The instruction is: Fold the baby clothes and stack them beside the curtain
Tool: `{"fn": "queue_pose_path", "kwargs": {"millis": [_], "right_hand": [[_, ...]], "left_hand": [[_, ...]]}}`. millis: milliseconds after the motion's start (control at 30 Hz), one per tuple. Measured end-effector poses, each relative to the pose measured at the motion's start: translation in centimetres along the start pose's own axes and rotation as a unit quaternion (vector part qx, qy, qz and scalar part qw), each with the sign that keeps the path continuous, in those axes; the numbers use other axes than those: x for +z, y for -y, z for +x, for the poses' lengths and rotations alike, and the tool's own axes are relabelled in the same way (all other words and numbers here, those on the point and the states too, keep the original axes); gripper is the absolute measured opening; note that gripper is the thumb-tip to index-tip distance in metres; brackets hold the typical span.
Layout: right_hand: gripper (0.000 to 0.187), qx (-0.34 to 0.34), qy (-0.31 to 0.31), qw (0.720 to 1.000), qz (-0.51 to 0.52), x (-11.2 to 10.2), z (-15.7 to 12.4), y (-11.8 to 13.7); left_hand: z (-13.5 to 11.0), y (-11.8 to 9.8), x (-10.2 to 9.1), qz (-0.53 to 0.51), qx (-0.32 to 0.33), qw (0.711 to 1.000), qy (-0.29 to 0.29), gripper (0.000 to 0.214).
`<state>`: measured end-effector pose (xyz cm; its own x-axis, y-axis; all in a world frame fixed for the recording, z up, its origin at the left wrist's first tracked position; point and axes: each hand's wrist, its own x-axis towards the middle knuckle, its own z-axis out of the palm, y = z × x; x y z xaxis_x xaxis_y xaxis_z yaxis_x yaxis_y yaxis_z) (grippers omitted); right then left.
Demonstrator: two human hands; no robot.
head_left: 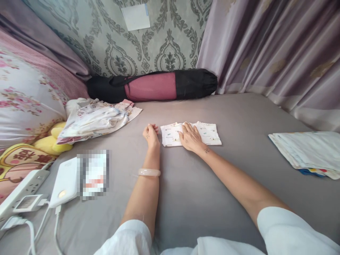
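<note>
Right hand [190, 137] flat, fingers spread, pressing folded printed cloth [204, 133]. Left hand [151, 134] loosely curled, empty, just left of cloth edge.

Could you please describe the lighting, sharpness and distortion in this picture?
Head view: soft, even light, only faint shadow beside the right hand on the folded cloth; sharp throughout; wide-angle lens bows the curtain and mattress edges; a pixelated patch masks something beside the white device.

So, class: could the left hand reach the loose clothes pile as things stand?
Probably yes: the left hand lies curled beside the folded cloth, seemingly empty, and only bare sheet separates it from the clothes pile.
</note>
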<state>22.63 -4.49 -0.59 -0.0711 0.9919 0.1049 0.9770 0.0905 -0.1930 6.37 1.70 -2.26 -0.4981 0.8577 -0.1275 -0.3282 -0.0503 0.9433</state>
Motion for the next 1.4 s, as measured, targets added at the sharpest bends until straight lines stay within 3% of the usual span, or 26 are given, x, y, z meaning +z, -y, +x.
{"fn": "queue_pose_path", "kwargs": {"millis": [200, 367, 700, 900, 1200, 1400], "right_hand": [[0.060, -0.039, -0.024, 0.999, 0.015, 0.8, 0.6, 2.0], [0.060, -0.047, -0.036, 0.998, 0.008, 2.1, 0.5, 2.0], [0.059, -0.035, -0.013, 0.999, 0.020, 1.2, 0.8, 3.6], [0.060, -0.066, -0.022, 0.996, 0.049, 2.3, 1.3, 5.8], [0.061, -0.059, -0.020, 0.996, 0.058, 2.8, 1.5, 5.9], [0.058, -0.121, -0.029, 0.991, 0.059, 2.6, 1.8, 7.0]], "left_hand": [[-0.1, -0.3, 0.1, -0.012, -0.007, 1.000, -0.005, 0.028], [-0.2, -0.5, 0.2, -0.014, -0.015, 1.000, -0.007, 0.027], [-0.3, -0.5, 0.2, -0.010, -0.016, 1.000, 0.002, 0.032], [0.0, -0.5, 0.1, -0.010, -0.019, 1.000, -0.005, 0.032], [0.1, -0.4, 0.1, -0.020, -0.021, 1.000, -0.007, 0.030], [0.9, -0.6, -0.3, -0.075, -0.069, 0.994, -0.028, 0.023]]}}
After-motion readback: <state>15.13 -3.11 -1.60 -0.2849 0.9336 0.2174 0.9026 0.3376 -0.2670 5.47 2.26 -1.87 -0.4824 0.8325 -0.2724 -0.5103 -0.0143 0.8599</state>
